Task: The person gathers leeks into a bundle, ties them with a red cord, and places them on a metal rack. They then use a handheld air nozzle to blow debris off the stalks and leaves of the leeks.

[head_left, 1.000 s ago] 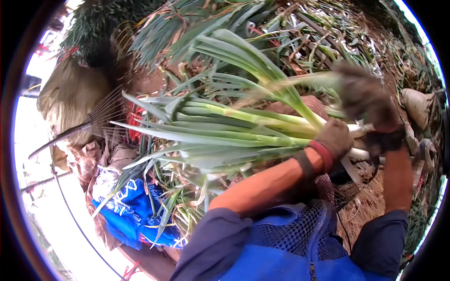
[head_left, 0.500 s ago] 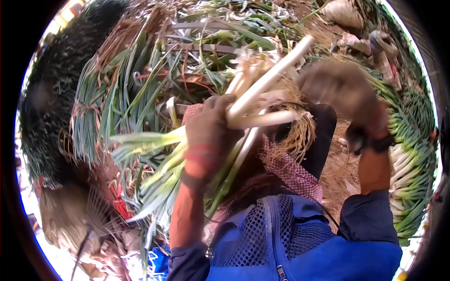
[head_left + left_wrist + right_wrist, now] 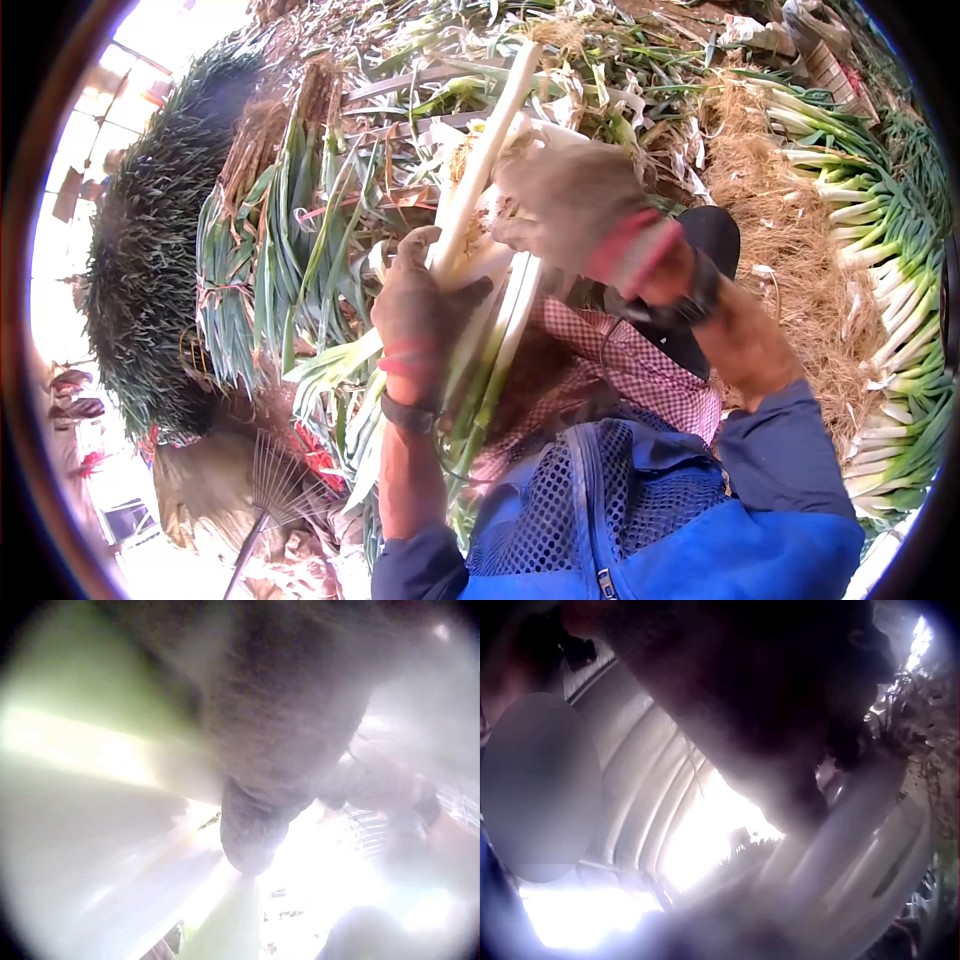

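Note:
My gloved left hand (image 3: pixel 425 305) grips several long green onions, their white stalks (image 3: pixel 488 150) angled upward and their green leaves (image 3: pixel 340 362) hanging down to the left. Blurred by motion, my gloved right hand (image 3: pixel 585 210) is just right of the stalks, its bent fingertips pinching at their pale lower part. The left wrist view has the left hand (image 3: pixel 277 712) close up against pale stalks (image 3: pixel 82 825). Dark in the right wrist view, the right hand (image 3: pixel 750 697) has its fingertips on the white stalks (image 3: pixel 847 832); exactly what lies between them is blurred.
A row of trimmed green onions (image 3: pixel 905 310) curves along the right, roots (image 3: pixel 790 240) inward. Loose leaves and scraps (image 3: pixel 620 90) cover the ground ahead. Leafy bundles (image 3: pixel 270 270) lie at left, with a dark green heap (image 3: pixel 150 240) beyond. A wire rake (image 3: pixel 275 485) is lower left.
My right hand has moved left to the stalks held in my left hand. Those stalks now stand more upright, and the view has turned toward the row at right.

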### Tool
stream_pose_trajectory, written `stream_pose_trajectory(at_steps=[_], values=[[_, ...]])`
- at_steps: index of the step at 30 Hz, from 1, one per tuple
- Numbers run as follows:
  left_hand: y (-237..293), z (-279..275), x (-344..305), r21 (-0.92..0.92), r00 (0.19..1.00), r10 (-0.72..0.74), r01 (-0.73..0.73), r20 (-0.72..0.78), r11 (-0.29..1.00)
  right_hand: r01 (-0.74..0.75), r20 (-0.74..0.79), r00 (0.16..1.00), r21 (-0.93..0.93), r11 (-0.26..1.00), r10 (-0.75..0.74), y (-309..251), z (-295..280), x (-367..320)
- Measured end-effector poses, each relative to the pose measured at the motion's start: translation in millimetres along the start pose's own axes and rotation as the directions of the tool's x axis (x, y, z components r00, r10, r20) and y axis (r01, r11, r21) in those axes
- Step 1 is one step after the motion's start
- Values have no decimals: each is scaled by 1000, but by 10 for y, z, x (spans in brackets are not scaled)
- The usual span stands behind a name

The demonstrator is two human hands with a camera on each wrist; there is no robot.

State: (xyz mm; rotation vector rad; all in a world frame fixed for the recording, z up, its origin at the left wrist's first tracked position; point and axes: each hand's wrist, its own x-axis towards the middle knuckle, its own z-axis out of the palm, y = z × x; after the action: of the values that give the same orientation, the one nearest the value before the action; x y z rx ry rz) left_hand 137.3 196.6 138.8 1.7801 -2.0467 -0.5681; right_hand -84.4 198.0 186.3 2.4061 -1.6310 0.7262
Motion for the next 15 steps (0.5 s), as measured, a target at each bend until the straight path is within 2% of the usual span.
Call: stream_pose_trajectory(at_steps=[1,2,4,5,6,7,8,9,10,12,13,14,15], values=[[25,11,2,14,1000,-11,11,3,1000,96,173,983,-158,983,-68,116,189,68],[57,17,-1,18,1000,-13,13,-1,1000,98,170,983,-154,983,-71,286,426,107],[109,13,-4,84,999,-41,40,10,996,231,133,971,-337,913,-197,709,823,218],[57,28,-12,64,1000,-20,20,-4,998,239,52,970,-352,905,-236,1179,417,263],[38,12,-16,64,1000,-20,20,-4,998,23,-192,978,-290,957,-82,1646,275,430],[21,-3,-20,29,999,-47,47,5,998,-228,-35,973,-305,925,228,2215,86,493],[10,-16,-28,-3,997,-73,73,22,997,-235,-33,971,-303,924,236,2488,-55,329],[20,-47,-18,2,994,-100,100,37,995,-486,-150,870,-428,762,471,2694,-178,180],[58,-92,34,1,995,-98,98,35,995,-685,-298,709,-505,525,639,2794,-294,173],[94,-160,73,41,980,-183,181,79,983,-663,-29,718,-333,670,696,2082,-557,108],[3,-118,90,8,995,-101,101,18,995,-558,203,793,-138,818,575,1829,-472,-49],[31,-148,142,-43,979,-185,189,84,981,-452,386,839,101,886,384,1584,-342,-211],[62,-137,159,-117,976,-207,214,73,970,-431,628,760,294,853,167,1267,-218,-313]])
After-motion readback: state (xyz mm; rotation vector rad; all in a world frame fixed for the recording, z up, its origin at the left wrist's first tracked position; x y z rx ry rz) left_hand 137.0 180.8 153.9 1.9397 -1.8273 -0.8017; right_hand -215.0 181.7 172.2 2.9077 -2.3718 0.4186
